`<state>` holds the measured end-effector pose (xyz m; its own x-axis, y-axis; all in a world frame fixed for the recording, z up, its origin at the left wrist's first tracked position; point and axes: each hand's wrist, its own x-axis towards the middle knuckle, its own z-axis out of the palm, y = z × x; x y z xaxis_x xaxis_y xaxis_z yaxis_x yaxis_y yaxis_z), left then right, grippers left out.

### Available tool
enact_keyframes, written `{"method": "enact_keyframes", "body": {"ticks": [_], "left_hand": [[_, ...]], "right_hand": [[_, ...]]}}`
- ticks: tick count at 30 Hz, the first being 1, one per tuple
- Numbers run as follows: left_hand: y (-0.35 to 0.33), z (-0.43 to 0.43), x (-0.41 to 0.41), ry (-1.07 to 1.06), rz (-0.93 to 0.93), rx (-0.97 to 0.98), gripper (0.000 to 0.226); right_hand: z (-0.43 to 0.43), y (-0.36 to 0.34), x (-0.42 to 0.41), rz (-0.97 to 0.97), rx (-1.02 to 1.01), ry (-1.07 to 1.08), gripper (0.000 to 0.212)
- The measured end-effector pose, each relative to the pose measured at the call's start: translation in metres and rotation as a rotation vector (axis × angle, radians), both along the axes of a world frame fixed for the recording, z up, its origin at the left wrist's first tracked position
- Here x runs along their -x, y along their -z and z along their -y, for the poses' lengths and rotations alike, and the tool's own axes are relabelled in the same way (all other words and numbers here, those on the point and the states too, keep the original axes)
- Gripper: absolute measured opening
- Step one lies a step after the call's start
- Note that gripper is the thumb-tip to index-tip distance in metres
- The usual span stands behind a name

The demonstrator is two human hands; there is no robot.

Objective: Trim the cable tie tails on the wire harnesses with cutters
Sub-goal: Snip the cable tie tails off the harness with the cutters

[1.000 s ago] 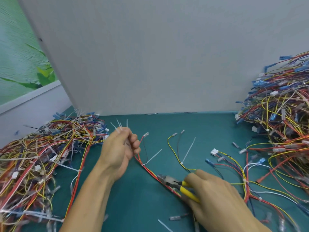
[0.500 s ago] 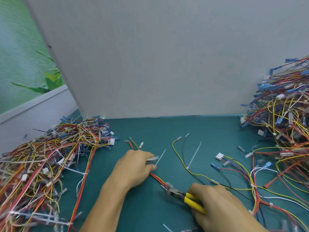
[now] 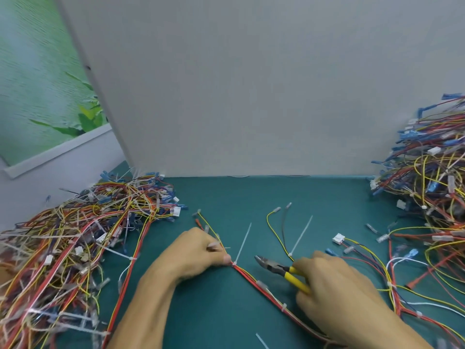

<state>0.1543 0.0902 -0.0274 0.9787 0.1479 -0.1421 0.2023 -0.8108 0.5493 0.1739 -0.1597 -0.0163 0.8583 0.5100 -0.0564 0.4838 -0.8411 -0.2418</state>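
Note:
A red and yellow wire harness (image 3: 254, 280) lies on the green mat (image 3: 251, 197), running from the middle toward the lower right. My left hand (image 3: 193, 253) pinches it down on the mat just left of a cable tie whose white tail (image 3: 242, 244) sticks up and away. My right hand (image 3: 334, 285) grips the yellow handles of the cutters (image 3: 279, 269). Their jaws point left, a short way right of that tie and apart from it. A second white tie tail (image 3: 300, 235) stands on a yellow and black branch further right.
A big tangle of harnesses (image 3: 70, 248) fills the left side of the mat. Another pile (image 3: 432, 197) rises at the right. A grey board (image 3: 251, 84) closes off the back. A cut tie tail (image 3: 261, 341) lies near the front edge.
My left hand came down from mid-air and now pins the harness on the mat beside a tie. My right hand with the cutters lifted clear of the wires and shifted right.

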Motion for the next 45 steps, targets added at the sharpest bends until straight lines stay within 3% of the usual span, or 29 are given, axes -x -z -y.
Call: {"method": "enact_keyframes", "body": {"ticks": [1,8,14,26,40,45], "left_hand": [[0.001,0.0,-0.001,-0.006,-0.011,0.009,0.024],[0.006,0.001,-0.005,-0.026,-0.013,0.019,0.025],[0.007,0.0,-0.005,-0.032,-0.008,0.017,0.018],[0.006,0.0,-0.005,-0.039,-0.01,0.015,0.024],[0.005,-0.001,-0.005,-0.053,-0.034,0.011,0.02],[-0.005,0.0,-0.001,-0.042,-0.056,0.031,0.016]], "right_hand": [[-0.005,0.0,-0.002,0.016,0.025,-0.006,0.018],[-0.035,0.006,-0.006,0.029,0.111,-0.047,0.002],[-0.041,0.01,-0.004,0.054,0.118,-0.057,0.01],[-0.039,0.011,-0.002,0.045,0.121,-0.039,0.016],[-0.045,0.008,0.0,0.035,0.146,-0.042,0.005],[-0.046,0.009,0.001,0.07,0.175,-0.071,0.012]]}}
